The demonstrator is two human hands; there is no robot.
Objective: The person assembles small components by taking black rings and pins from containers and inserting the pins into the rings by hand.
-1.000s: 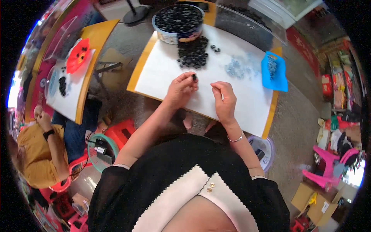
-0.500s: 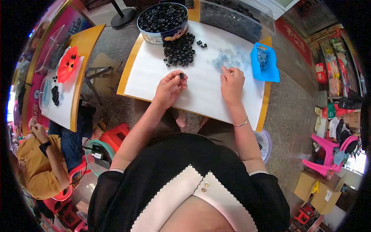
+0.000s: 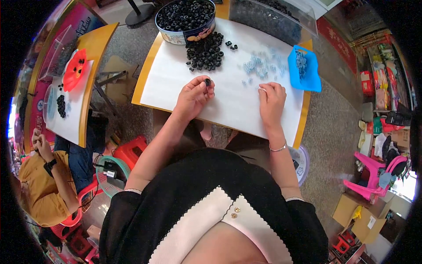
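Note:
My left hand [image 3: 193, 97] pinches a small black ring-shaped piece [image 3: 208, 82] between thumb and fingertips, its hole facing up. Beyond it on the white-covered table lies a heap of similar black pieces [image 3: 205, 55], touching the foot of a round tin [image 3: 187, 35] full of them. My right hand [image 3: 272, 103] rests low over the table with thumb and fingertips pressed together. Whatever they hold is too small to name. Just past those fingers are scattered small pale-blue pieces [image 3: 261, 66], and a blue tray [image 3: 310, 77] with more stands to their right.
A clear plastic bin [image 3: 268, 22] of dark pieces stands at the table's far edge. At the left, another person [image 3: 48, 185] sits by a second table [image 3: 81, 119] holding a red dish [image 3: 75, 70]. Red stools and a green basket [image 3: 112, 178] are on the floor.
My right hand has drawn back from the pale-blue pieces, toward me and slightly right, its fingertips now together. The pale-blue pieces look more spread. My left hand keeps its black piece.

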